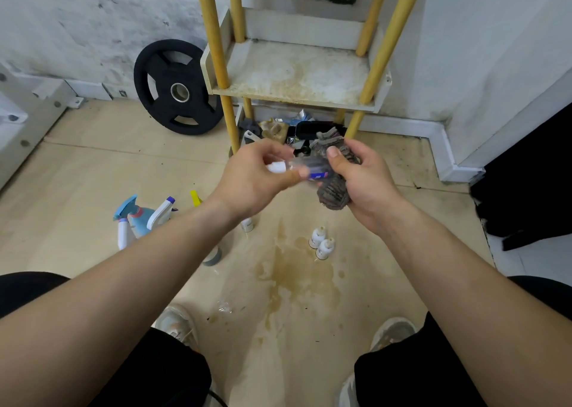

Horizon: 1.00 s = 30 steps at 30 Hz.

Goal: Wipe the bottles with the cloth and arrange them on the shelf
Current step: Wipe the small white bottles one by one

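My left hand [258,176] grips a small clear bottle [305,169] with a white cap and a blue label, held sideways. My right hand [360,179] holds a grey ribbed cloth [335,190] wrapped round the bottle's far end, thumb on top. Both hands hover in front of the stained white shelf [297,75] with yellow posts, whose board is bare. On the floor stand two small white bottles [322,244], a white bottle [247,224] under my left wrist, and several spray bottles [142,217] at the left.
A black weight plate [178,87] leans on the wall left of the shelf. Clutter [278,129] lies under the shelf's lowest board. A brownish stain [294,279] spreads over the floor between my feet [391,332]. A dark object [526,196] sits at the right.
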Tool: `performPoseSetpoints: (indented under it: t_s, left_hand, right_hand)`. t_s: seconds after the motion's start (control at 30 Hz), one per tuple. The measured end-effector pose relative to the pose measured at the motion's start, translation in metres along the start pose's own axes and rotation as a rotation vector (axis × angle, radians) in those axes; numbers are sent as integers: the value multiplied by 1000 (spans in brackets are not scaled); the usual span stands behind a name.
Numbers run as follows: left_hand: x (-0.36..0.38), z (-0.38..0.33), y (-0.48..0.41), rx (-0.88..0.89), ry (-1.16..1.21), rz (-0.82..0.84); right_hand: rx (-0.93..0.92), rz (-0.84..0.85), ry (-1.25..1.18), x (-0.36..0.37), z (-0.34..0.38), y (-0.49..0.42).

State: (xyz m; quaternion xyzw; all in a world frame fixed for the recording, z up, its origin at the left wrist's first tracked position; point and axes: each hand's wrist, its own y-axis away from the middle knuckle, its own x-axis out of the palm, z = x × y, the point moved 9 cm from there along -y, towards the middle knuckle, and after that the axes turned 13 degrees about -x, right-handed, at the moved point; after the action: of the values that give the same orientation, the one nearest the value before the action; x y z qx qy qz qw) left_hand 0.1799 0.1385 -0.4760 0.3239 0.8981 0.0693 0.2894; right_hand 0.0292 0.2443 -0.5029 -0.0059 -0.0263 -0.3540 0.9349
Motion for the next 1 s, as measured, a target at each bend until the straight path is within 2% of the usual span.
performPoseSetpoints:
  t_s: [0.07,0.1,0.17,0.23,0.33,0.4,0.47,0.6,0.67,0.9,1.0]
  left_hand:
    - [13,15,1,-253,244,207]
    - [17,17,4,-310,304,264]
    - [18,16,4,-313,368,262]
    - [12,13,1,-224,353,208]
    - [-6,-5,-3,88,-31,23]
    - [-10,-15,1,191,-134,-51]
    - [-9,-12,2,133,20,-10]
    - [9,11,0,-175,710,191]
    - [18,13,2,-215,882,223]
    - [7,17,2,-150,674,46]
    - [6,11,5,-68,557,-30]
  right_hand:
    - [-18,-21,-37,-1,3,1]
    - [-27,-13,-40,0,4,1]
    - [-36,9,-29,2,4,1]
    - [-32,18,-3,3,3,0]
    - [4,35,18,3,-2,-1]
    - [31,28,2,3,-4,-1]
    - [51,13,-27,2,-5,-1]
    - [77,-5,-130,7,-4,3]
    - [88,-2,-156,9,-5,6]
    - [66,179,21,35,-11,18]
    - [51,167,27,40,-9,23]
